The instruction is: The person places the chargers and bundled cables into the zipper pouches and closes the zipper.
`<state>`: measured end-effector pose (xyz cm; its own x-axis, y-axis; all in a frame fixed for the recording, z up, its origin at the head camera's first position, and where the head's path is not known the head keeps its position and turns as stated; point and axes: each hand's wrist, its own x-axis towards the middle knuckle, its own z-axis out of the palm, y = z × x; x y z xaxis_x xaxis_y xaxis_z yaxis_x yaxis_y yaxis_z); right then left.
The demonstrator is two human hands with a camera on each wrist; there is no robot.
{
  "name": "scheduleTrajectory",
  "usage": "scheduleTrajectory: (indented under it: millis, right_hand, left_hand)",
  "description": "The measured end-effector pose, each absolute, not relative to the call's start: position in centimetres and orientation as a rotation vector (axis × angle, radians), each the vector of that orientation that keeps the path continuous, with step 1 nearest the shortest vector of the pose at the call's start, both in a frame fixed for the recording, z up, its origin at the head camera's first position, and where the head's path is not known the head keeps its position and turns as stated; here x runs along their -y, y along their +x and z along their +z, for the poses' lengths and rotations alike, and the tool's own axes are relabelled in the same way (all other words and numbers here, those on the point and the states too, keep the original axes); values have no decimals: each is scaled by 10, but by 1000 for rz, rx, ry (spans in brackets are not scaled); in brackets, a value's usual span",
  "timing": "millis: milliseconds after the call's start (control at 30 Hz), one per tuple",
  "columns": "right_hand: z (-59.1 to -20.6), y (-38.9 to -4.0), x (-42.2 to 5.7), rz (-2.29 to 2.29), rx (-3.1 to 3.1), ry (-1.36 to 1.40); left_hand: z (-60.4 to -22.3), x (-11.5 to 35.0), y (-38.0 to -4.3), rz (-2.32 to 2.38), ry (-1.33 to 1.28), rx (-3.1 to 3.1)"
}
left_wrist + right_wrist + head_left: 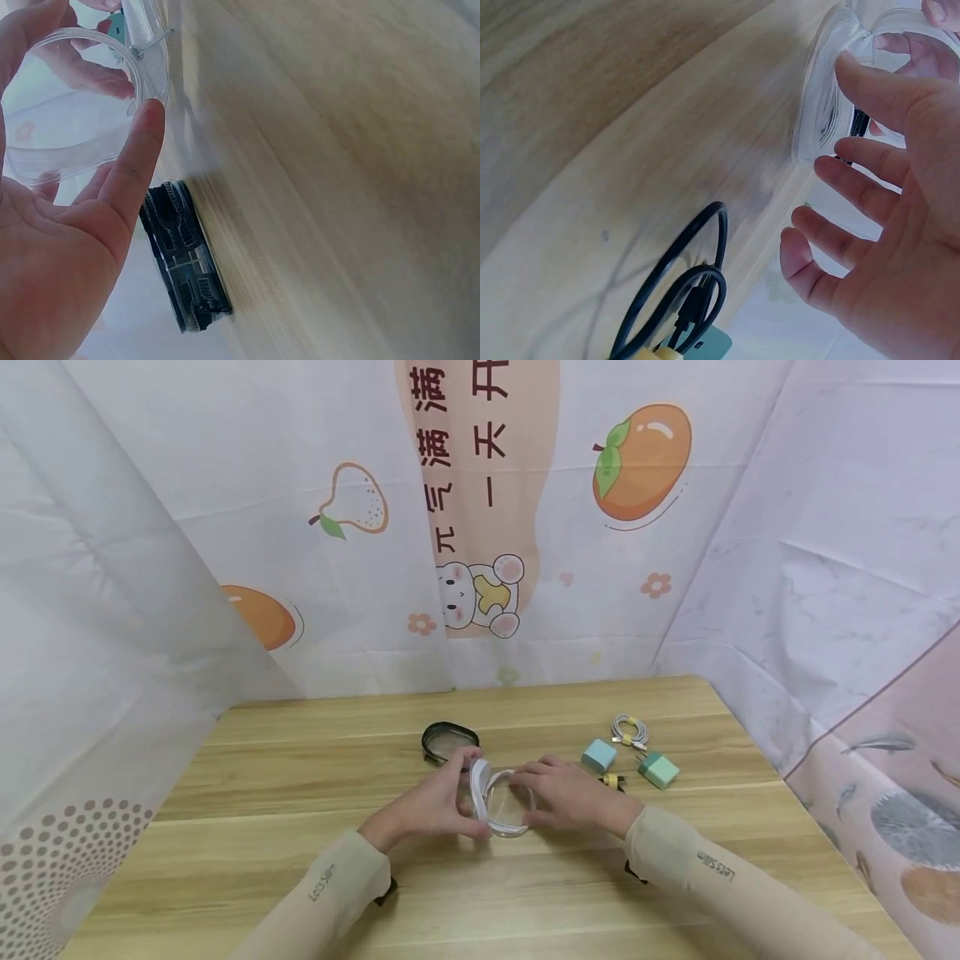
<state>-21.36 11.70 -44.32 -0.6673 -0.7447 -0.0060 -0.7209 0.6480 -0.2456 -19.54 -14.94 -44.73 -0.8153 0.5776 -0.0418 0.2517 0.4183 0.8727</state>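
Observation:
A clear round hinged case (pixel 507 832) with a whitish rim stands open between the hands, its base close over the tabletop. My left hand (pixel 435 803) grips the raised lid (pixel 478 793) between thumb and fingers. At the right side of the base, my right hand (pixel 566 795) holds the rim, thumb at the near side and index finger at the far side. In the right wrist view, its other fingers (pixel 829 232) spread loosely beside the case. Just behind the left hand lies a black-rimmed round case (pixel 450 727) with a see-through top.
To the right sit a blue charger block (pixel 599 756), a green charger (pixel 659 770) and a coiled grey cable (pixel 632 731) with yellow ties. A black cable (pixel 718 232) with a yellow tie lies by the right wrist. Patterned cloth (pixel 360 585) hangs behind the wooden table (pixel 300 777).

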Motion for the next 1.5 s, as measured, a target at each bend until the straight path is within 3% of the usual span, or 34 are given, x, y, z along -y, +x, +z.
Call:
scheduleTrajectory:
  millis: [600, 1500]
  right_hand:
    - [-427, -226, -141, -434, -2852, -1295]
    - [-423, -269, -239, -425, -3064, -713]
  left_hand:
    - [-441, 149, -194, 1343, 741, -2361]
    - [-441, 149, -193, 1279, 795, -2427]
